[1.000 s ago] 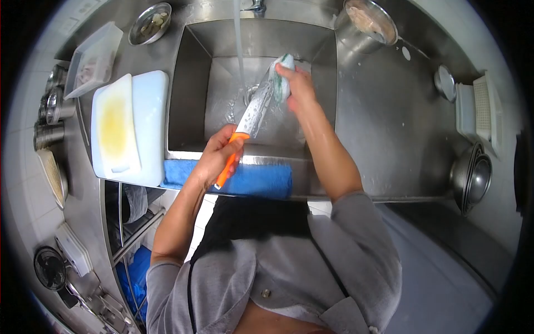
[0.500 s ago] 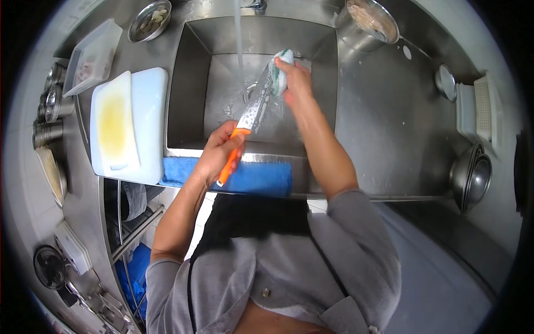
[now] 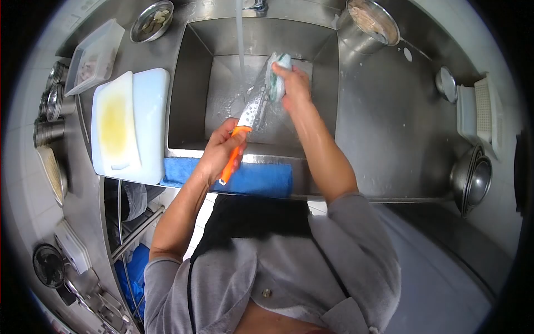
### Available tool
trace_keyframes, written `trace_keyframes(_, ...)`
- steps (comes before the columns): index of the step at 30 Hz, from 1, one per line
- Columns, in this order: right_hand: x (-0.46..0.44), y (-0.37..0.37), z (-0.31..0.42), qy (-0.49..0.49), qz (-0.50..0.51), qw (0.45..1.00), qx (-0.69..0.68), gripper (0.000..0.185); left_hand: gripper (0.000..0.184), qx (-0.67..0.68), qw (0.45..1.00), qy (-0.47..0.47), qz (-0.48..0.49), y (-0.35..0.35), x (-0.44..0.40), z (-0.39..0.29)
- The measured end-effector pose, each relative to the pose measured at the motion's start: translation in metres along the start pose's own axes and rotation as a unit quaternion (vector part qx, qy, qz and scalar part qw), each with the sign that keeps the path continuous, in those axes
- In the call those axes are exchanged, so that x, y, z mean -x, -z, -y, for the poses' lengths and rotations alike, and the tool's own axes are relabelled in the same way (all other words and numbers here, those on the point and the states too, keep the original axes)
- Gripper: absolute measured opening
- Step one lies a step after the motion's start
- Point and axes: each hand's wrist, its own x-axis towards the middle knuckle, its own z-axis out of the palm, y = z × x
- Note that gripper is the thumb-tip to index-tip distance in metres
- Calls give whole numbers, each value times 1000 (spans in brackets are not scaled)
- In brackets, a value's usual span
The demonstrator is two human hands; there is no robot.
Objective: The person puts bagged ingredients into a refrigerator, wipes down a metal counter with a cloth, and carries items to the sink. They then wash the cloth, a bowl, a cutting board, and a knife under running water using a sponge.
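My left hand [image 3: 225,149] is closed around the orange handle of a knife [image 3: 251,113] above the front of the steel sink [image 3: 191,92]. Its wet, speckled blade points up and to the right, away from me. My right hand [image 3: 295,86] grips a white and green sponge [image 3: 280,78] covered in suds, close beside the far part of the blade. Whether the sponge touches the blade I cannot tell; the blade's tip is hard to make out. Left of the knife, a stream of water [image 3: 241,44] falls from the faucet [image 3: 257,5] into the sink.
A folded blue cloth [image 3: 261,177] lies along the sink's front edge. Cutting boards [image 3: 151,128], a plastic tub [image 3: 105,50] and a metal bowl [image 3: 146,34] stand left. On the right are a steel pot [image 3: 361,42], nested bowls [image 3: 464,178] and white baskets [image 3: 485,114].
My right hand and the sponge have shifted slightly left and down beside the blade. The left hand keeps its hold on the knife, almost unmoved.
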Motion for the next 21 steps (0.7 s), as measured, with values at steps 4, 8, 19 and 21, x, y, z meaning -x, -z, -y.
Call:
trace_keyframes(4, 8, -5, -12, 26, 3, 1000, 14, 21, 10, -5, 1000, -3, -10, 0, -3, -3)
trace_keyframes(8, 7, -5, 0, 6, 16, 1000, 10, 21, 10, -1, 1000, -1, -9, -1, -1, 2)
trace_keyframes(19, 39, -6, -40, -18, 33, 999, 15, 15, 9, 25, 999, -4, -36, 6, -20, -5)
trace_keyframes(21, 47, -5, -48, -19, 48, 998, 35, 14, 9, 30, 998, -8, -48, 10, -27, -3)
